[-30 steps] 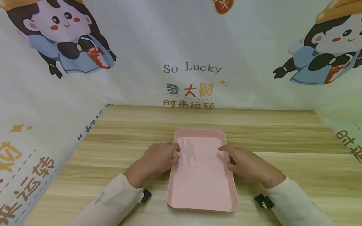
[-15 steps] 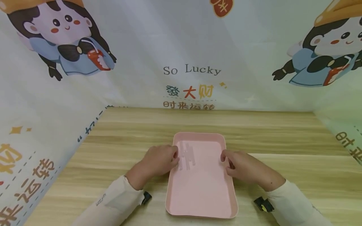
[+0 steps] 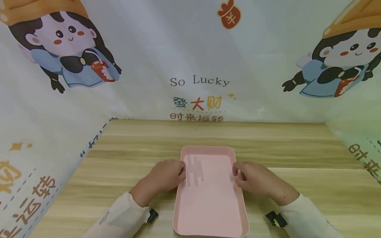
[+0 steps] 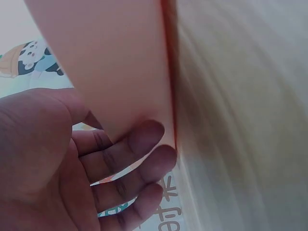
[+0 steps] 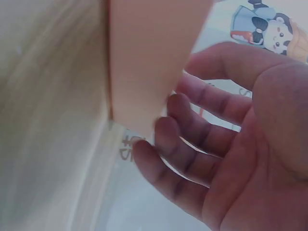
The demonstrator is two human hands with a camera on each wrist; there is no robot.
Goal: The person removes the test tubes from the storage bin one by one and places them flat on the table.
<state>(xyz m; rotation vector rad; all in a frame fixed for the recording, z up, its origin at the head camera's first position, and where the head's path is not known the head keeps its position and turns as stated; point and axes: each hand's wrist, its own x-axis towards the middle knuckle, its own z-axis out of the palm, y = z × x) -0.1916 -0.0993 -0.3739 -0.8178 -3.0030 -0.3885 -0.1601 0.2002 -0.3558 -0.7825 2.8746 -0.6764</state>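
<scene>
A pink rectangular tray [image 3: 211, 201] lies on the table in front of me. My left hand [image 3: 168, 175] grips its left rim, curled fingertips [image 4: 146, 136] against the outer side wall in the left wrist view. On the opposite rim my right hand [image 3: 253, 177] pinches the edge, index finger and thumb over it; in the right wrist view the other fingers [image 5: 167, 134] bend toward the outside of the wall. Several thin, clear stick-like pieces [image 3: 195, 175] lie lengthwise inside the tray, near its upper left, close to my left hand.
The wood-grain table [image 3: 134, 138] stretches to a white printed cloth [image 3: 143, 66] at the back, which also hangs along the left and right sides. Both sleeves are pale, with a dark wrist device [image 3: 276, 219] under the right one and another [image 3: 152, 215] under the left.
The tray has slid slightly toward me along the table. Fingers of both hands, looser over the rims before, have drawn in on them. The head view has tilted up a little.
</scene>
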